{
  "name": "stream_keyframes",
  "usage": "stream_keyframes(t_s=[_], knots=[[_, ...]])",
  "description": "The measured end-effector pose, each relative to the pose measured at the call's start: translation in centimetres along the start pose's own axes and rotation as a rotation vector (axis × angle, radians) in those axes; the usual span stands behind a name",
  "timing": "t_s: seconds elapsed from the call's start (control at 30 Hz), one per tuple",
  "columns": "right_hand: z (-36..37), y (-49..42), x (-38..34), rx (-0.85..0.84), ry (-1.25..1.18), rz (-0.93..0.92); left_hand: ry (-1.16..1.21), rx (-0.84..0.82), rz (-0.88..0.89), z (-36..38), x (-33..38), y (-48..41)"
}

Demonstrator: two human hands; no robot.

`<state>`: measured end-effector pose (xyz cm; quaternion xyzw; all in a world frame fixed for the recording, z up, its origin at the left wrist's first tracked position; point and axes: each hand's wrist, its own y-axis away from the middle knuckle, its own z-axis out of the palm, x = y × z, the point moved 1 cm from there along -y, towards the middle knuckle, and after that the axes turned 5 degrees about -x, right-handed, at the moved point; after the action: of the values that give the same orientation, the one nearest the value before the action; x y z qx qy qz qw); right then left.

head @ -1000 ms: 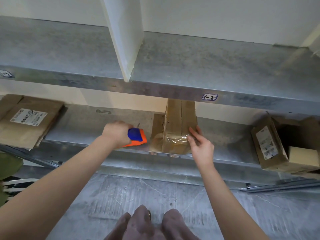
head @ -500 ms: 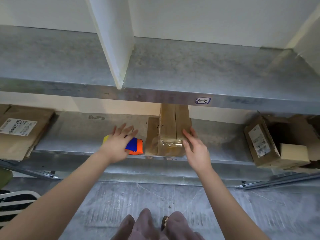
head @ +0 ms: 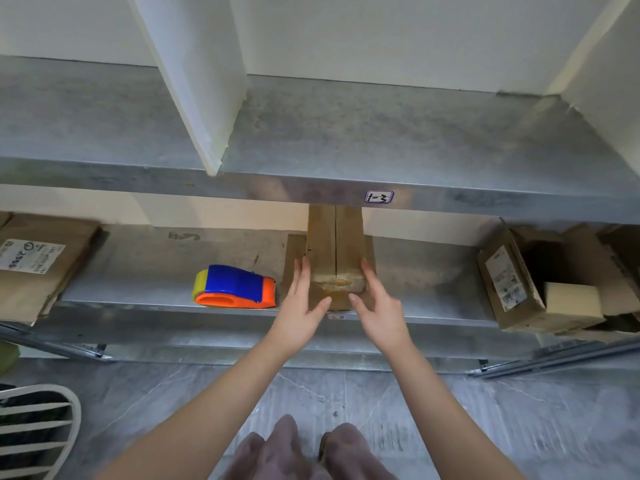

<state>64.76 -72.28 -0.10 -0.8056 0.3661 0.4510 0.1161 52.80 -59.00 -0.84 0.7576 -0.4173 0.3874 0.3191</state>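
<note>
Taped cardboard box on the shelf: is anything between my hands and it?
Nothing visible. The left hand and right hand flank the box at its sides; the tape dispenser lies apart, to the left.

Only thing we can read is a sticker (head: 379, 197) on the front edge of the upper shelf (head: 145, 176), handwritten "1-3". The printed labels on the left box (head: 45, 292) and right box (head: 519, 306) are too blurry for us.

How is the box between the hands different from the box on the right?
The taped box is sealed shut; the labelled box gapes open. The taped box lies straight between the left hand and right hand; the labelled box sits skewed, untouched. Both are brown cardboard on the lower shelf.
</note>
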Motion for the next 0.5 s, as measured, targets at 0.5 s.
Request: stream_keyframes(t_s=[0.5], knots=[[-0.4, -2.7, 0.6, 0.077, 0.051, 0.018, -0.225, 0.096, -0.149, -1.7, -0.4, -3.0]])
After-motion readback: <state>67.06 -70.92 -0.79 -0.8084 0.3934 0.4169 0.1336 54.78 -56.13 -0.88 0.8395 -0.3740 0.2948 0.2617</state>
